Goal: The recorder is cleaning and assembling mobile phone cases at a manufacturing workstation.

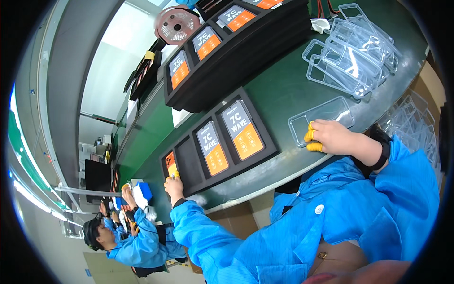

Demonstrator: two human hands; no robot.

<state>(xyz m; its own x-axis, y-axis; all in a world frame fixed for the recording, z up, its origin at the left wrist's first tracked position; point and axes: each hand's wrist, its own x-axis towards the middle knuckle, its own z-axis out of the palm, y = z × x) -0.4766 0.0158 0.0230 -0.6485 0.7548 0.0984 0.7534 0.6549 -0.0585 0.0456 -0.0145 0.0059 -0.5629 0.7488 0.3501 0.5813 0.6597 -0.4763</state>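
Near the table's front, a black foam tray has recessed slots. Two slots hold flat grey-and-orange packages; another shows bare black foam. In the leftmost slot lies an orange phone with a dark camera area at its far end. My left hand, with yellow finger covers, is closed on the near end of that phone. To the right, my right hand, also in yellow finger covers, pinches the near left edge of a clear phone case lying on the green table.
Stacked black foam trays with similar packages stand behind. A pile of clear cases sits at the far right, with more cases beyond the table edge. A pink fan stands farther back. Another person in blue works at left.
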